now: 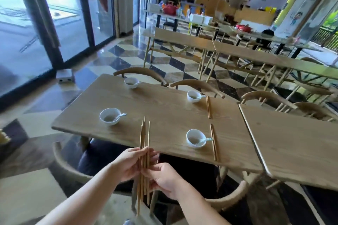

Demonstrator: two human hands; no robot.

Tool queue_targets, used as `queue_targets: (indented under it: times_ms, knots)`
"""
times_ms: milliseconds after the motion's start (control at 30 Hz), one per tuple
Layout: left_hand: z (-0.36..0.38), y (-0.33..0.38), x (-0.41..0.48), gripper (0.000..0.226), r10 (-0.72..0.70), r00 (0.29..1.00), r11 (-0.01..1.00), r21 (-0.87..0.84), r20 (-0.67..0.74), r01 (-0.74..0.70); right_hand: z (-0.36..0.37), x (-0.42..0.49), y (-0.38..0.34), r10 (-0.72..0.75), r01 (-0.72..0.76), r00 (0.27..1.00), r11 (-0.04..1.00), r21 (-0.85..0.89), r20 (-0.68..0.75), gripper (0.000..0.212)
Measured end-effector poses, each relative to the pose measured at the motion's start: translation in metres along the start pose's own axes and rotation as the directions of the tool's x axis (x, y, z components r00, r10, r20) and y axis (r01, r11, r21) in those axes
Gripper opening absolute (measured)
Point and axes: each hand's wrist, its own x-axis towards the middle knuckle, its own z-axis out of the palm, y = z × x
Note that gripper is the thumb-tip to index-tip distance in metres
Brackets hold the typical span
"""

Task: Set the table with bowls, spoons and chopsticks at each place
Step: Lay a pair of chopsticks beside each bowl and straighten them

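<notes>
A bundle of several wooden chopsticks point(144, 137) stands nearly upright in front of the wooden table point(164, 111). My left hand point(128, 164) grips the bundle from the left, and my right hand point(162, 179) pinches it from the right. On the table stand white bowls, each with a white spoon: near left bowl point(109, 116), near right bowl point(196, 138), far left bowl point(131, 82), far right bowl point(194, 96). One chopstick pair point(213, 141) lies right of the near right bowl. Another pair point(208, 107) lies right of the far right bowl.
Curved-back wooden chairs stand around the table, one point(73, 168) below my hands and one point(140, 72) on the far side. A second wooden table point(292, 142) abuts on the right. Glass doors point(36, 23) are at left. More tables stand behind.
</notes>
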Motion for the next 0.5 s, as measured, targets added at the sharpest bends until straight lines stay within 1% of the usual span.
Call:
queue_targets:
  times_ms: [133,267,367,400,500]
  knots:
    - [-0.033,0.013,0.015,0.026,0.026,0.997,0.999,-0.022,-0.072,-0.028,0.016,0.035,0.002,0.028,-0.027,1.000,0.998,-0.059,0.008,0.023]
    - [-0.061,0.038,0.049,0.027,0.004,0.994,1.000,-0.008,-0.110,-0.005,0.024,0.088,-0.009,0.046,-0.048,0.996,0.998,-0.030,-0.070,0.030]
    - [-0.079,0.064,0.087,0.023,-0.038,0.994,0.999,0.022,-0.104,0.040,0.025,0.138,-0.020,0.058,-0.073,0.991,0.990,-0.121,-0.123,0.033]
    - [-0.084,0.073,0.102,0.023,-0.059,0.993,0.997,0.036,-0.104,0.063,0.023,0.155,-0.025,0.067,-0.087,0.987,0.986,-0.141,-0.143,0.031]
    - [-0.094,0.096,0.140,0.024,-0.143,0.984,0.986,0.075,-0.105,0.151,0.017,0.198,-0.040,0.108,-0.121,0.984,0.989,-0.083,-0.145,0.015]
